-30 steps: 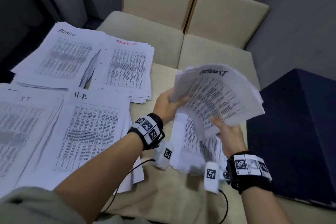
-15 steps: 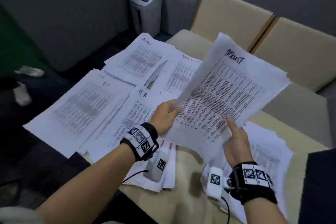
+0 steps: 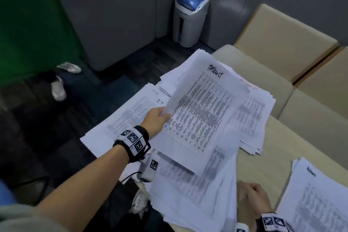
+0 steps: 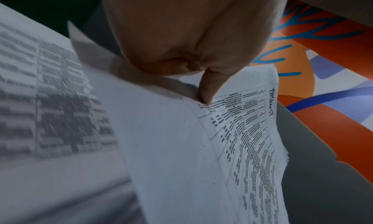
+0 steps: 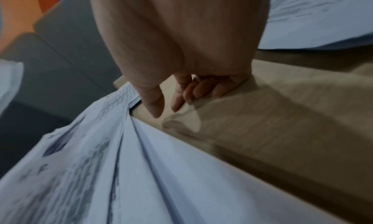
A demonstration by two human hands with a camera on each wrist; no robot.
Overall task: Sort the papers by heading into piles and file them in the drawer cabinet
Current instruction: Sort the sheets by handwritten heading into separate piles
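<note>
My left hand (image 3: pixel 164 117) grips a thin sheaf of printed papers headed "TASKLIST" (image 3: pixel 204 117) by its left edge and holds it tilted above the sorted piles. In the left wrist view the thumb (image 4: pixel 209 87) presses on the top sheet of the sheaf (image 4: pixel 248 139). Under it lie the IT pile (image 3: pixel 131 117), a pile with a red heading (image 3: pixel 254 111) and a nearer pile (image 3: pixel 197 190) whose heading is hidden. My right hand (image 3: pixel 250 197) hangs low over the table with its fingers (image 5: pixel 193 92) loosely curled and holds nothing.
Another paper pile (image 3: pixel 318 199) lies at the near right on the beige table (image 3: pixel 263 165). Beige seat cushions (image 3: pixel 282 47) stand behind the table. A grey and blue bin (image 3: pixel 190 17) sits in the corner, and white shoes (image 3: pixel 58 89) lie on the dark floor.
My right hand has let go of the sheaf and dropped to the table. My left hand alone has carried the sheaf left over the piles. The head view has swung left.
</note>
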